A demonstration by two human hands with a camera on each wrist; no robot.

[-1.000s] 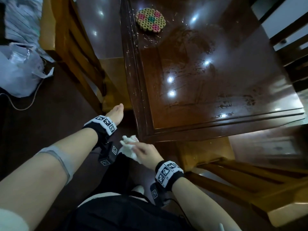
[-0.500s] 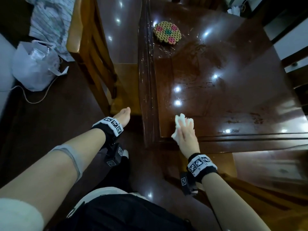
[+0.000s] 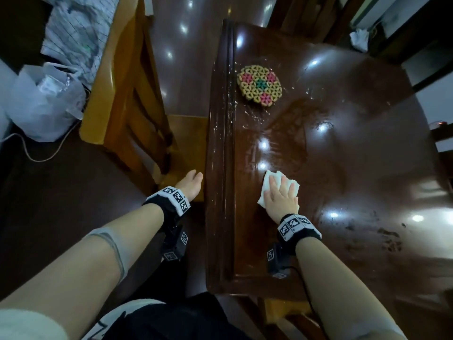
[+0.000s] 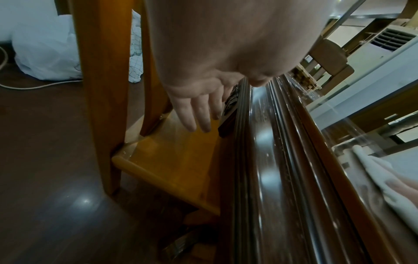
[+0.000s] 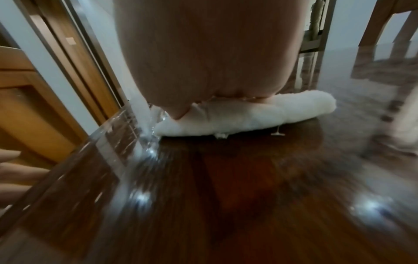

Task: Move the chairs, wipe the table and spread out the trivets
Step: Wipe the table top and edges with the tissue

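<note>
- A dark, glossy reddish-brown wooden table with a moulded edge fills the right of the room; ceiling lights glare off its top, and smeared streaks and pale specks show on the surface.
- The right hand lies flat on a white crumpled paper towel near the table's left edge, its fingers straight and slightly spread, pressing the towel onto the wood.
- In the right wrist view the towel is a soft, wrinkled wad squashed under the palm, its ends sticking out on both sides.
- A round woven trivet, tan lattice with pink flower patches and a green centre, lies on the table farther along the same edge, well apart from the towel.
- The left hand hangs just beside the table's edge above the seat of a honey-coloured wooden chair; its fingers are straight, close together, holding nothing.
- A white plastic bag sits on the dark floor behind that chair.
</note>
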